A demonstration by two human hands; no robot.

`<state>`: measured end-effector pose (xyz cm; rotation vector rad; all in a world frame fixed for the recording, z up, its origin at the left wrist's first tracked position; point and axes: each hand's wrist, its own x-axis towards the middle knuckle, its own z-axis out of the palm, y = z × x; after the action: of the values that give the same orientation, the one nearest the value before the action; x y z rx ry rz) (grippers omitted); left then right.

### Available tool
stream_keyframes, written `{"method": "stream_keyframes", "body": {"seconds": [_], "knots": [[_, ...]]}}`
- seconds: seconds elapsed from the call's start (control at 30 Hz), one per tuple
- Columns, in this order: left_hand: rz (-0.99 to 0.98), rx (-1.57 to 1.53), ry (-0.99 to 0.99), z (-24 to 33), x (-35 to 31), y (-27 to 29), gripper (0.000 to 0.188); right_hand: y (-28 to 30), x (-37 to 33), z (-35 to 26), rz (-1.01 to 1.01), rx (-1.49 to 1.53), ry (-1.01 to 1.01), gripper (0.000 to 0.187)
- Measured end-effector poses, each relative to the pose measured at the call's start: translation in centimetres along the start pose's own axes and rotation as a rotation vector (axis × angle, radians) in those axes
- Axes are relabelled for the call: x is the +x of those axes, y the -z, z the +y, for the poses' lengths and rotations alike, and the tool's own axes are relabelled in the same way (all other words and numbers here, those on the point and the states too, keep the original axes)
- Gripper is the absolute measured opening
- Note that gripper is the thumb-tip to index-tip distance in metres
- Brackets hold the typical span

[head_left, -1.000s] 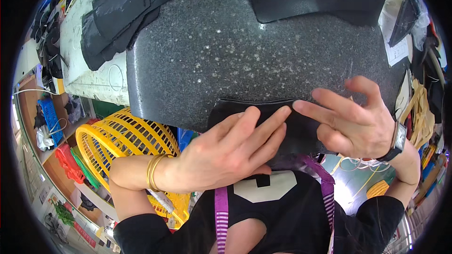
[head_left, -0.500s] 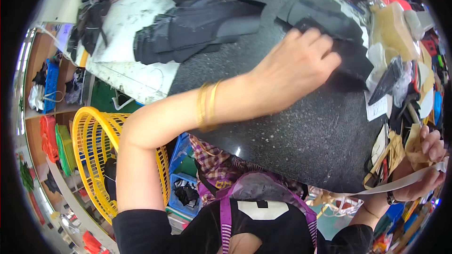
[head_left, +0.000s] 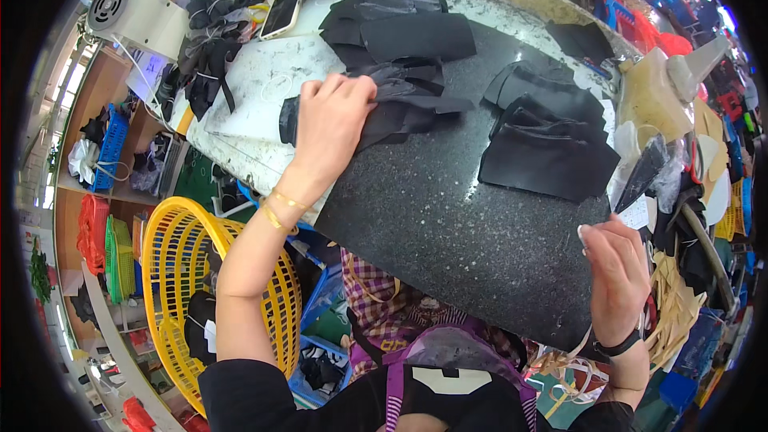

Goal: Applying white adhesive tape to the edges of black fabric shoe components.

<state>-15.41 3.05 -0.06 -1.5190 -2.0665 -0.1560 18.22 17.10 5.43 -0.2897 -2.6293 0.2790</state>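
My left hand [head_left: 332,120] is closed at the left end of a pile of black flat cut pieces [head_left: 400,116]. Its curled fingers grip the edge of a piece, and the fingertips are partly hidden. Over the right edge of the dark speckled table board [head_left: 464,248], my right hand [head_left: 616,272] has its fingers bent and pressed together. A small dark patch shows by those fingertips, but I cannot make out what they hold. Another fanned stack of black pieces [head_left: 552,152] lies on the board's right side. Behind the left pile rests a further black stack [head_left: 408,32].
A yellow plastic basket [head_left: 172,296] stands left of my left arm. A phone [head_left: 282,12] and a white device with a round vent [head_left: 132,8] are at the back left. A glue-stained plastic container [head_left: 656,92] and brown scraps [head_left: 672,304] line the right side.
My left hand has moved from the right stack to the left pile. My right hand has come left from the far right, and the pale strip it held is no longer in it.
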Motion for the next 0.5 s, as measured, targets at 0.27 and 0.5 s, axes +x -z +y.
{"method": "stream_keyframes", "body": {"seconds": [0.27,0.5], "knots": [[-0.644,-1.118,-0.165,8.4,-3.6,5.1,0.018,0.2,0.7,-1.9,-0.044,0.249,-0.194,0.04],[-0.13,-1.308,-0.099,10.4,-1.6,3.8,0.034,-3.2,1.8,-2.2,-0.386,0.673,-0.338,0.042]]}}
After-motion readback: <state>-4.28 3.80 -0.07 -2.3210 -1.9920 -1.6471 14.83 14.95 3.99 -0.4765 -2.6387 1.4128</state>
